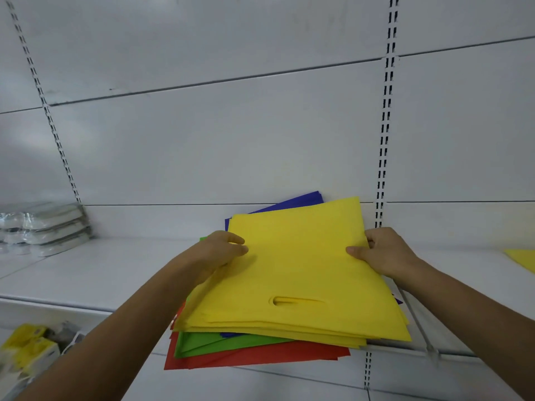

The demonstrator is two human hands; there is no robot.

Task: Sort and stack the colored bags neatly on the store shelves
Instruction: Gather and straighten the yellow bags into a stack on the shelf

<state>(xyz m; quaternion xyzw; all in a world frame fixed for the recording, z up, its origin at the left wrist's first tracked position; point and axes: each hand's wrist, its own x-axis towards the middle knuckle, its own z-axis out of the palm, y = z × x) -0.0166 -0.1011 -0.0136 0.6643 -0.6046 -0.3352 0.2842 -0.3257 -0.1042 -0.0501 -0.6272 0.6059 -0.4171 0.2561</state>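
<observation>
A stack of flat yellow bags (295, 270) with a cut-out handle slot lies on top of a mixed pile on the white shelf (95, 270). Under it show green bags (220, 344), red bags (260, 358) and, at the back, blue bags (298, 201). My left hand (220, 253) grips the left edge of the yellow stack, thumb on top. My right hand (382, 253) grips its right edge, thumb on top and fingers underneath. The pile overhangs the shelf's front edge.
Clear-wrapped packs (43, 224) are stacked at the far left of the shelf. Another yellow bag (521, 257) lies at the right edge. Yellow and white packages (29, 348) sit on a lower shelf at bottom left. Slotted uprights (385, 134) run up the back panel.
</observation>
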